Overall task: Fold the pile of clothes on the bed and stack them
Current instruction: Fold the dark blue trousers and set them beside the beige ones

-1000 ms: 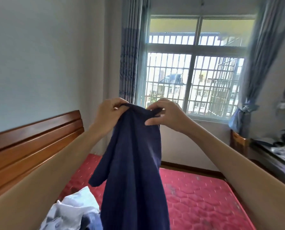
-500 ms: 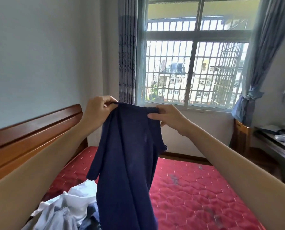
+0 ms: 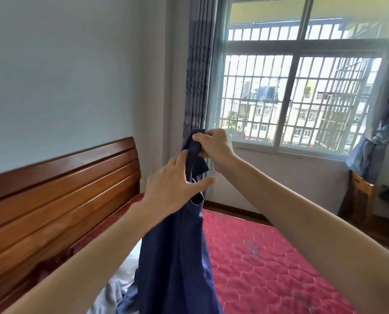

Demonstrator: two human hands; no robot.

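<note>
Far left: wooden headboard (image 3: 60, 191), slatted, reddish-brown, running along pale wall (image 3: 75, 64). Below it, at bottom edge: pile of clothes (image 3: 117, 288), white and grey-blue, rumpled, lying on the mattress close to the headboard. Moving right: left hand (image 3: 173, 189), raised, fingers straight and spread, thumb out to the right, fingertips against the upper part of navy garment (image 3: 177, 257); nothing clamped in it. Garment hanging in the air above the bed, bunched narrow at the top, widening downward and running out of view at bottom edge, its lower part in front of the clothes pile. Just above and right of the left hand: right hand (image 3: 213, 147), fingers curled, pinching the garment's bunched top edge; whole weight of the cloth hanging from this pinch. Behind the hands: patterned grey-blue curtain (image 3: 198, 71) hanging straight at the window's left side. Further right: red quilted mattress (image 3: 268, 264), hexagon stitching, a few dark marks on it. Above: barred window (image 3: 302, 98), buildings outside. Far right: second curtain (image 3: 379, 130), tied back, above a wooden chair (image 3: 361, 189), partly cut off by the frame edge.
</note>
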